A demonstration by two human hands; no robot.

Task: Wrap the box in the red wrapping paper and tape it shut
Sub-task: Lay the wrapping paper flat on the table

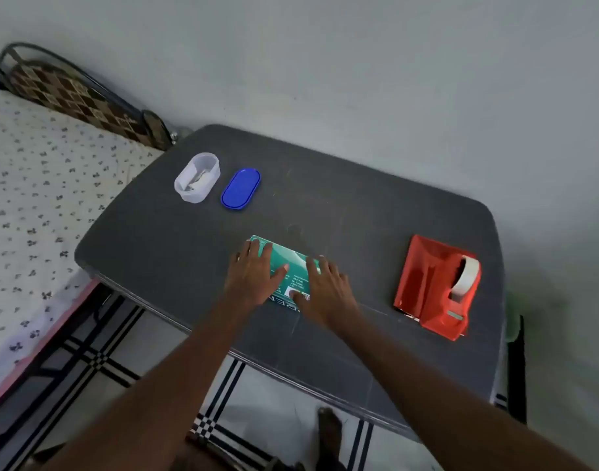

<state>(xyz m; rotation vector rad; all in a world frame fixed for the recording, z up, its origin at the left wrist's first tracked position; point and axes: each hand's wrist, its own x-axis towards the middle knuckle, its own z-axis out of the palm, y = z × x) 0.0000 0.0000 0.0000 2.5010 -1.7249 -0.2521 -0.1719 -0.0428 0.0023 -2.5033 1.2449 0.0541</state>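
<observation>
Green box (pixel 293 266), long axis far-left to near-right

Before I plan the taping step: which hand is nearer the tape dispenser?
Right. The right hand rests on the box, on the side toward the tape dispenser; the left hand rests farther away.
</observation>
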